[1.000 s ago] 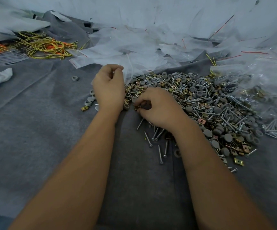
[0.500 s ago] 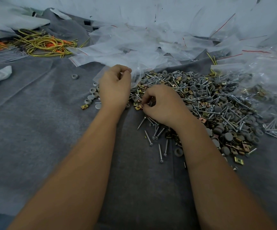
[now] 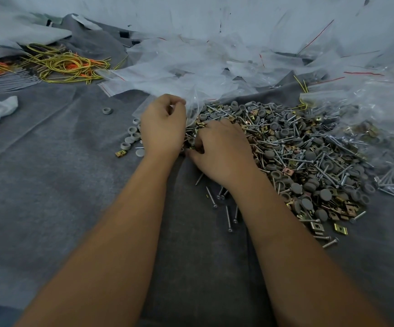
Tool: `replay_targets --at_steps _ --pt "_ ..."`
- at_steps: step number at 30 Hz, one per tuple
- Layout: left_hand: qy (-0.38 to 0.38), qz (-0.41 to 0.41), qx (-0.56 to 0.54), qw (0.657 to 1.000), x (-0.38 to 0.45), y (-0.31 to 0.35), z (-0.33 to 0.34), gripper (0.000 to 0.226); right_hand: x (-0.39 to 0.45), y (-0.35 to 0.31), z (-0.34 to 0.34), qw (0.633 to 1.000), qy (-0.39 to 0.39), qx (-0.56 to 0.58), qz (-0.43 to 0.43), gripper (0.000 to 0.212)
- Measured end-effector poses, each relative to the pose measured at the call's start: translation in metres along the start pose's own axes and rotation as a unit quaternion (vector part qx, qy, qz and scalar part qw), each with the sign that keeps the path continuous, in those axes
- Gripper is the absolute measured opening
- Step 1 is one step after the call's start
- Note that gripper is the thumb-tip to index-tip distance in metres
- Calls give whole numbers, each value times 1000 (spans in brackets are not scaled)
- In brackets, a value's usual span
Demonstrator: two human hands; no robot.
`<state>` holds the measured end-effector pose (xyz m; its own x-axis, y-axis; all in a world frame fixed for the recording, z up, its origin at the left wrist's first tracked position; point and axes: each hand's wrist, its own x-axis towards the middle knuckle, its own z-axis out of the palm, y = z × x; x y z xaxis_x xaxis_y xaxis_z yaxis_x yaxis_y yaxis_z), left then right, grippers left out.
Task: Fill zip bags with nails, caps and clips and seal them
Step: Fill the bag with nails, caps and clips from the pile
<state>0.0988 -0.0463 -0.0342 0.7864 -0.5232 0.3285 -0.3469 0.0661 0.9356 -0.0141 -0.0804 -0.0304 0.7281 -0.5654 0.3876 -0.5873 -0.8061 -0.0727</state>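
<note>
Table cover [image 3: 49,197]: grey felt-like cloth, matt, slightly fuzzy. Zip bags [image 3: 191,74]: thin clear plastic, glossy, crinkled. Nails [image 3: 229,218]: bright silvery metal, threaded shanks. Caps [image 3: 325,193]: grey, matt, smooth, plastic-looking. Clips [image 3: 339,228]: brassy yellow metal, shiny. Wires [image 3: 66,64]: yellow and orange, smooth coating

I see a clear zip bag [image 3: 194,103] crumpled at the pile's [image 3: 297,156] ten o'clock edge, its mouth gathered up. The pile spreads over the grey cloth: silver nails [image 3: 228,218] at six o'clock, grey caps [image 3: 325,193] and brass clips [image 3: 340,228] toward four
</note>
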Motion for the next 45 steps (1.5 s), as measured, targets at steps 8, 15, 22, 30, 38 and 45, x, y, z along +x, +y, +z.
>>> replay_targets --at_steps 8,15,22,30,38,45 --pt "-7 7 13 1000 0 0 0 20 0 1 -7 995 27 87 33 4" --pt "-101 57 55 992 -4 -2 1 20 0 9 -14 908 233 324 130 4" --pt "-108 39 -15 993 -5 5 1 19 2 11 -8 919 187 324 124 10" --pt "77 -26 -95 992 5 3 -4 19 1 13 -9 953 91 272 97 17" --pt "68 -32 -85 994 4 4 -3 19 -2 10 -8 993 -59 73 64 34" --pt "54 -33 -82 995 3 5 -2 19 -4 10 -8 992 -62 84 67 36"
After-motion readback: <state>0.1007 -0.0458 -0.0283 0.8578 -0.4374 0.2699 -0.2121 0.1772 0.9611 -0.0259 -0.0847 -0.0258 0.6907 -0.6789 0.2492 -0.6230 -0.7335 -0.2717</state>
